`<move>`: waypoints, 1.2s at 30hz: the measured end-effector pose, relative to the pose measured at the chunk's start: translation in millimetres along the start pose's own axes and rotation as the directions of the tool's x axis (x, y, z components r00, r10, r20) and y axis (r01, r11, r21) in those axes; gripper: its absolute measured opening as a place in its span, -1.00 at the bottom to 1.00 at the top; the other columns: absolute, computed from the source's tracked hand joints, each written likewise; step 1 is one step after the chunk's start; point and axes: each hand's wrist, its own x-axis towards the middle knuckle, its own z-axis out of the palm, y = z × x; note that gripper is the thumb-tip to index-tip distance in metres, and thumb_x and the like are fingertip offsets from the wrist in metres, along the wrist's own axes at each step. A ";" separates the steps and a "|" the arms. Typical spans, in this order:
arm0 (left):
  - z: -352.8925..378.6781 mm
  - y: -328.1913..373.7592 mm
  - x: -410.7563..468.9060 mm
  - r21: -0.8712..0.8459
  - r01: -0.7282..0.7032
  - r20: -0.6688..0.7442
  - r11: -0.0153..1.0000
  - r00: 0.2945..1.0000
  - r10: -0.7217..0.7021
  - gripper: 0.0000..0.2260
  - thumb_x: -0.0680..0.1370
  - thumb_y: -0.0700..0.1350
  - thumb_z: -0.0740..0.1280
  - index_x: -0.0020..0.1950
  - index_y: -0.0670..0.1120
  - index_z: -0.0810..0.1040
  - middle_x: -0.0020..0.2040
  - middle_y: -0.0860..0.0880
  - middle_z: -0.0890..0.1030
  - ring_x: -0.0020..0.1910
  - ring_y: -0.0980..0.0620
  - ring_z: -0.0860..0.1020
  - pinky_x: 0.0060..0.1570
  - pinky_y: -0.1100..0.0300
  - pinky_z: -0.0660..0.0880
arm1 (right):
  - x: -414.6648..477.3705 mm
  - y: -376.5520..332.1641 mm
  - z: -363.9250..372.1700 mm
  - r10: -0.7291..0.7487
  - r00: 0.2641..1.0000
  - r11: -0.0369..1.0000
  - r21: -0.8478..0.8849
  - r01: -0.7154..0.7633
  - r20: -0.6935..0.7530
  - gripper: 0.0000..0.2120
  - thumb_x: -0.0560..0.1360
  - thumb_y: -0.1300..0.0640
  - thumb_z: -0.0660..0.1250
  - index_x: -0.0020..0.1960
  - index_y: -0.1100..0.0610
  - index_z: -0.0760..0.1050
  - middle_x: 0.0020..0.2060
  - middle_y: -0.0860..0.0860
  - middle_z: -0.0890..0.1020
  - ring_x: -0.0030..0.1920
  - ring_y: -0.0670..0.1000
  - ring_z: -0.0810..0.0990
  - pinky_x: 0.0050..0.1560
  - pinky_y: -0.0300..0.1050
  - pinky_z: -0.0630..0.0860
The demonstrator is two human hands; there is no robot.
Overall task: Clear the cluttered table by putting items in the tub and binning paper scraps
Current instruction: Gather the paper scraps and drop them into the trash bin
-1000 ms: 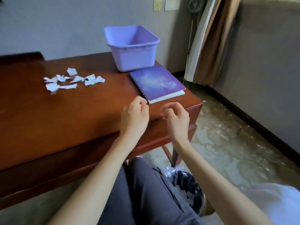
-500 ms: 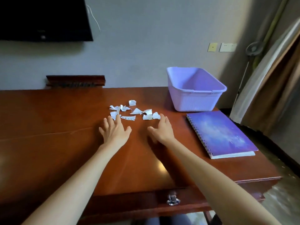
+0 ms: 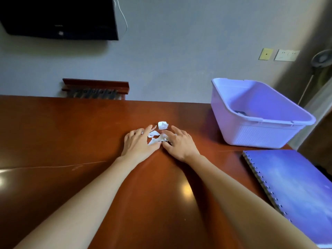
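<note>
Between left hand (image 3: 138, 145) and right hand (image 3: 179, 143), flat on counter (image 3: 71, 133): scraps (image 3: 157, 137), white, torn, crumpled, heaped loosely; one scrap (image 3: 163, 125) just beyond fingertips; both hands unclenched, fingers spread, cupping heap from either side, equally near; tub (image 3: 258, 133) well right; notebook (image 3: 296, 191) nearer right arm.

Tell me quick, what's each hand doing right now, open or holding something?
Left hand: open, flat on the table, fingers against the paper scraps.
Right hand: open, fingers spread over the scraps, nothing gripped.
</note>
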 end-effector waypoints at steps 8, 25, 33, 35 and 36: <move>1.8 5.7 3.8 0.127 -0.055 -0.249 0.990 0.965 0.086 -0.67 0.64 -0.03 0.09 0.37 -0.10 0.34 0.26 -0.09 0.46 0.18 -0.02 0.48 0.07 0.20 0.47 | 7.2 -3.4 -2.9 -0.022 0.975 0.995 -0.102 -0.001 -0.222 -0.69 0.60 0.04 0.10 0.22 0.20 0.42 0.09 0.15 0.45 0.11 0.16 0.46 -0.13 -0.07 0.33; -55.2 32.9 -19.6 -0.406 0.100 -0.334 0.908 0.909 -0.249 -0.69 0.64 -0.03 0.09 0.21 -0.21 0.46 0.15 -0.17 0.59 0.05 -0.09 0.59 -0.18 0.23 0.46 | -33.5 -5.3 -43.6 0.500 0.818 0.721 0.659 -0.212 -0.285 -0.64 0.49 0.14 0.19 -0.46 0.15 0.22 -0.52 0.04 0.41 -0.38 0.09 0.42 -0.32 -0.10 0.31; -103.5 105.4 -79.6 -0.731 -0.027 -0.257 0.681 0.936 -0.239 -0.73 0.61 -0.14 0.10 0.10 -0.28 0.50 0.09 -0.21 0.59 0.01 -0.11 0.53 -0.20 0.18 0.35 | -99.4 -12.9 -110.4 0.718 0.696 0.098 0.993 -0.072 -0.021 -0.67 0.49 0.24 0.24 -0.43 0.08 0.30 -0.52 -0.04 0.34 -0.51 -0.09 0.30 -0.53 -0.31 0.23; -103.4 124.7 -104.1 -0.798 -0.038 -0.214 0.602 0.951 -0.224 -0.78 0.60 -0.14 0.10 0.01 -0.22 0.50 -0.05 -0.15 0.60 -0.01 -0.13 0.54 -0.18 0.16 0.37 | -129.6 -7.8 -117.5 0.728 0.686 0.075 0.995 -0.066 -0.009 -0.68 0.49 0.23 0.23 -0.42 0.10 0.29 -0.49 -0.01 0.32 -0.49 -0.06 0.27 -0.53 -0.29 0.20; -100.7 134.1 -116.4 -0.830 -0.030 -0.178 0.557 0.961 -0.214 -0.81 0.60 -0.14 0.11 -0.05 -0.18 0.47 -0.17 -0.08 0.56 -0.06 -0.12 0.53 -0.16 0.14 0.39 | -145.3 -4.1 -118.8 0.736 0.677 0.074 0.995 -0.065 -0.010 -0.69 0.49 0.23 0.23 -0.41 0.10 0.28 -0.49 -0.01 0.31 -0.49 -0.05 0.26 -0.52 -0.29 0.18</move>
